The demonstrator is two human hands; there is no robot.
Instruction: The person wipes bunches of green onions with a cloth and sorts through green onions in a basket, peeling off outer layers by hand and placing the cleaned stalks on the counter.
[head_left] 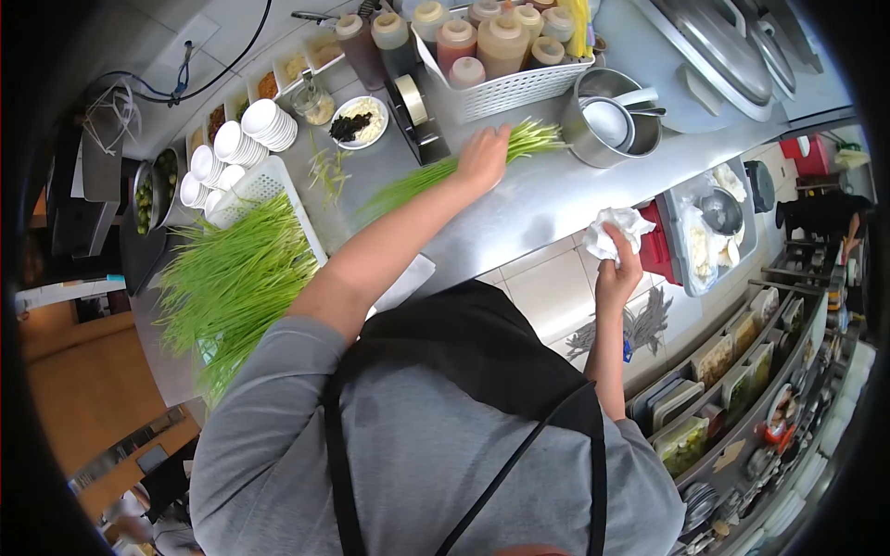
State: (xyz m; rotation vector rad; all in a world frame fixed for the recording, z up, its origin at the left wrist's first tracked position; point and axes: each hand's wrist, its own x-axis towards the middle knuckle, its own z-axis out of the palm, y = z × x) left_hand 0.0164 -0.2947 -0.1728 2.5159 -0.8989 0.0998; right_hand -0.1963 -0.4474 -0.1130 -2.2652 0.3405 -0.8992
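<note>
— What is the left hand (484, 159) doing?
— Its narrow grip is holding a bunch of greens (532, 138) on the counter (505, 208), probably keeping the stalks together.
— And the right hand (619, 269)?
— It is pinching a crumpled white wipe (607, 243) beyond the counter's edge, seemingly keeping it off the greens. A tape dispenser (430, 150) is standing nearby.

Steel counter (482, 232), upper centre of frame: greens basket (310, 221) left; bowl (359, 146), stalks (417, 183) mid; bottle basket (519, 94), pot (591, 144) right.
</note>
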